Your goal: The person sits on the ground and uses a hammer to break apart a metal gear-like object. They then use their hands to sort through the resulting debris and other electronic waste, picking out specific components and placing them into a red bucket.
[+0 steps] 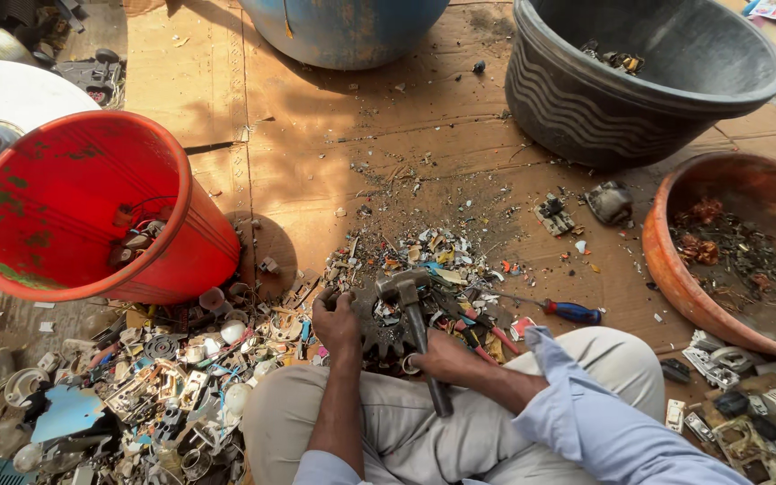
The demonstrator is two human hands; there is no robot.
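Head view, looking down at a person sitting on flattened cardboard (388, 135), knees at 6 o'clock.

Right hand (437, 355): fingers are wrapping fully around the handle of a hammer (413, 310), a clenched grasp. The metal head is pointing toward 12 o'clock, lying just above a dark toothed gear (379, 332).

Left hand (334, 319): fingers are curling closed over the left rim of the gear, touching it. Whether a small part is pinched beneath the fingertips cannot be told.

Gear is sitting at frame centre, between both hands, just in front of the knees, on a scatter of broken plastic and metal scraps (424, 256).

Surroundings by clock position from the gear:
- 3 o'clock: blue-handled screwdriver (568, 312) lying flat, near the right sleeve.
- 9 to 10 o'clock: red bucket (92, 207), tilted on its side, mouth facing the camera, a few parts inside.
- 12 o'clock: blue drum (343, 31), only the lower part showing.
- 1 o'clock: dark ribbed tub (586, 99), a little debris inside.
- 3 o'clock, well apart: terracotta-coloured basin (675, 269) holding reddish wire tangles and fragments.
- 7 to 8 o'clock: heap of switch and socket parts (163, 386), mostly white and grey.
- 4 o'clock: more white switch plates (747, 404) on cardboard.

Labels: none legible at this size.
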